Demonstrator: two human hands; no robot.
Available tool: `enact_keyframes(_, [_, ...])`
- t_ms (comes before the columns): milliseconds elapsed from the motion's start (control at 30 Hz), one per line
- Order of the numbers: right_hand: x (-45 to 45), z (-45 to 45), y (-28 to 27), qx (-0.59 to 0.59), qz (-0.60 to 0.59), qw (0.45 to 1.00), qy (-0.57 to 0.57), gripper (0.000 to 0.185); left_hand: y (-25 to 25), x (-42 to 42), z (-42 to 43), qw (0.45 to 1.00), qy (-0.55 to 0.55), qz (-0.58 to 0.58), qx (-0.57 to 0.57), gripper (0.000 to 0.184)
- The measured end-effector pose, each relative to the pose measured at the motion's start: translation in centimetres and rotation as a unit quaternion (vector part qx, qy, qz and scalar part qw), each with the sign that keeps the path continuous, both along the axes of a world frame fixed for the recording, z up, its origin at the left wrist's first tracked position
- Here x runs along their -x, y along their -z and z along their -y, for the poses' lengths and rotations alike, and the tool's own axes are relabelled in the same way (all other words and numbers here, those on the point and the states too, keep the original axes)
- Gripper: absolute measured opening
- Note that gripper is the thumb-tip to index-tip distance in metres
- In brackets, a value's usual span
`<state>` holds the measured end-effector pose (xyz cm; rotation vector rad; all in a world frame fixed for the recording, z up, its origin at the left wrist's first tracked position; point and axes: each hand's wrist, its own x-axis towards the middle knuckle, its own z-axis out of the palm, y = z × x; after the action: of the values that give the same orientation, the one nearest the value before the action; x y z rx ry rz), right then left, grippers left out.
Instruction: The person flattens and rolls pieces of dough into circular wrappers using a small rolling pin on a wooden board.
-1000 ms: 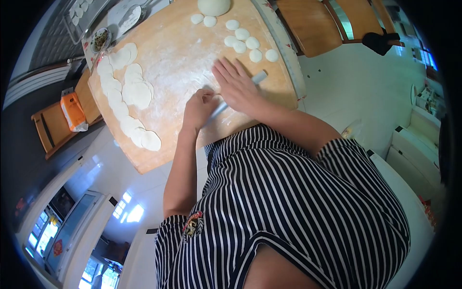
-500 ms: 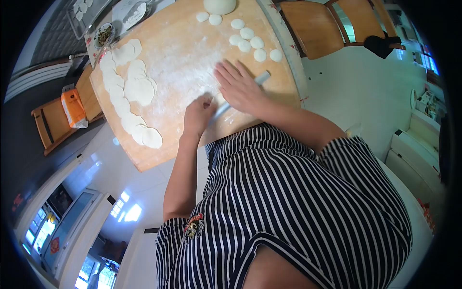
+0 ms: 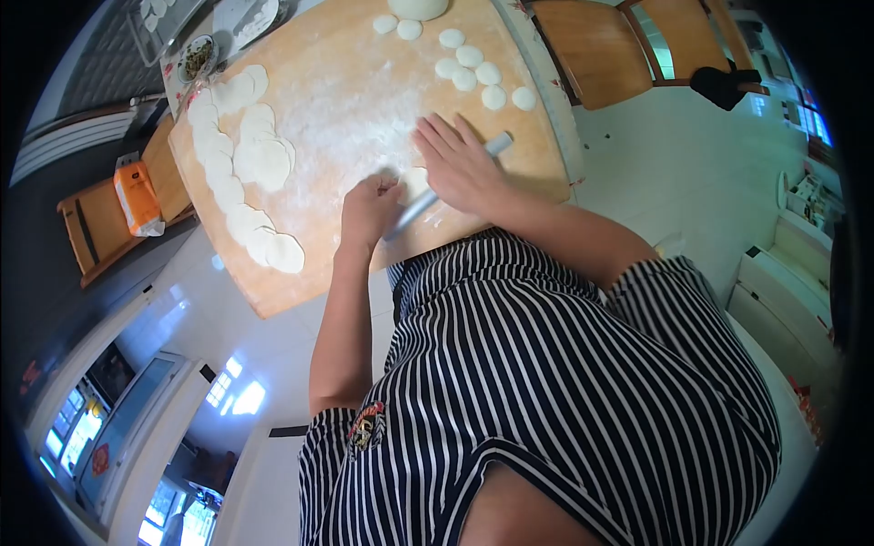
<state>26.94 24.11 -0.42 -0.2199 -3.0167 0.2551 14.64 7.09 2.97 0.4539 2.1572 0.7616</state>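
Note:
A small round dough wrapper (image 3: pixel 416 184) lies on the floured wooden board (image 3: pixel 337 109), close to its near edge. My left hand (image 3: pixel 369 209) is closed, with fingers curled at the wrapper's left edge and pinching it. The grey-white rolling pin (image 3: pixel 414 214) slants across the board from lower left to upper right, on the near side of the wrapper. Flat across the pin lies my right hand (image 3: pixel 462 170), palm down and fingers stretched out past it. This palm partly hides the pin and the wrapper's right side.
Rolled wrappers (image 3: pixel 266 164) overlap in rows at the board's left. Several small dough pieces (image 3: pixel 469 56) and a large dough lump (image 3: pixel 419 7) sit at the far right. Beyond the left corner stand a bowl of filling (image 3: pixel 198 59) and a metal tray (image 3: pixel 150 41). Wooden chairs (image 3: pixel 596 55) flank the board.
The rolling pin has shifted slightly toward me under my right palm. My left hand has moved a little left and stays at the wrapper's edge.

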Motion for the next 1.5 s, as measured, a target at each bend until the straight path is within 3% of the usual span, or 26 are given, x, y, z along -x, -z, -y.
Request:
enact_keyframes(133, [5.8,-0.2,-0.2,-0.001,-0.082,0.995,0.057,0.058,0.6,1.4,-1.5,0.989,0.093,-0.115,0.03,0.032])
enact_keyframes(200, [5.7,0.2,0.4,0.08,-0.091,0.974,0.192,0.06,1.0,2.0,-1.1,0.987,0.109,-0.114,0.0,0.03])
enact_keyframes(267, [0.8,0.1,-0.6,0.062,-0.054,0.985,0.152,0.061,1.4,1.4,0.0,0.988,0.081,-0.134,0.003,0.029])
enact_keyframes(333, [-3.9,0.4,0.5,0.026,-0.018,0.999,0.009,0.061,1.6,0.7,1.3,0.987,0.053,-0.153,0.007,0.029])
enact_keyframes(433, [-3.8,0.0,-0.9,0.023,-0.003,1.0,-0.011,0.061,3.4,0.9,3.3,0.995,-0.05,0.077,-0.03,0.027])
enact_keyframes(467, [-2.7,0.0,-1.2,0.026,-0.001,1.0,-0.011,0.061,1.7,0.8,2.1,0.995,-0.049,0.078,-0.027,0.027])
enact_keyframes(533, [2.1,0.1,-0.6,0.029,-0.055,0.998,0.011,0.062,-1.1,1.0,-0.1,0.996,0.034,-0.038,0.078,0.026])
enact_keyframes(633, [6.5,0.0,0.2,-0.013,-0.082,0.993,0.088,0.061,1.5,2.1,-0.6,0.988,0.092,-0.12,0.042,0.024])
enact_keyframes(667, [5.8,0.0,0.2,-0.015,-0.083,0.992,0.089,0.061,2.3,2.5,-0.5,0.975,0.132,-0.179,0.023,0.025])
enact_keyframes(733, [2.6,0.5,-0.2,0.032,-0.025,0.995,0.094,0.059,2.2,2.3,0.3,0.974,0.141,-0.175,0.021,0.028])
enact_keyframes(800, [-2.5,0.8,-0.7,0.046,-0.008,0.997,0.054,0.059,2.6,1.5,1.7,0.977,0.066,-0.203,0.016,0.029])
enact_keyframes(833, [-3.6,0.7,-1.0,0.058,0.009,0.998,0.014,0.059,2.2,1.2,2.1,0.977,0.067,-0.202,0.016,0.029])
enact_keyframes(900, [-2.7,0.5,-0.8,0.035,0.021,0.999,0.013,0.059,2.0,0.6,3.0,0.998,-0.063,-0.008,0.03,0.026])
enact_keyframes(1033, [4.1,-0.1,-0.9,0.002,-0.043,0.999,0.006,0.061,0.5,1.7,0.8,0.996,-0.003,-0.039,0.084,0.028])
enact_keyframes(1100, [5.7,0.4,-0.9,-0.013,-0.093,0.996,0.009,0.062,1.1,2.3,-0.4,0.974,0.108,-0.189,0.068,0.035])
enact_keyframes(1200, [5.1,0.6,-0.8,0.026,-0.079,0.994,0.066,0.062,1.6,2.3,0.2,0.961,0.122,-0.244,0.042,0.028])
enact_keyframes(1233, [2.6,0.9,-0.7,0.022,-0.04,0.998,0.045,0.062,1.8,1.9,0.9,0.961,0.122,-0.244,0.043,0.028])
enact_keyframes(1300, [-1.2,1.5,-0.2,0.018,-0.001,0.999,0.026,0.061,1.9,0.8,2.3,0.984,-0.042,-0.169,0.047,0.026])
enact_keyframes(1333, [-2.5,1.6,0.0,0.031,-0.004,0.999,0.008,0.061,2.4,0.6,3.2,0.984,-0.042,-0.168,0.045,0.026])
enact_keyframes(1400, [-2.5,1.5,0.2,0.046,-0.004,0.999,-0.01,0.06,2.9,0.6,4.8,0.996,-0.088,0.007,-0.003,0.027])
enact_keyframes(1500, [3.4,1.3,-0.8,0.02,-0.042,0.999,-0.008,0.062,0.1,1.0,2.4,0.996,-0.034,-0.067,0.049,0.029])
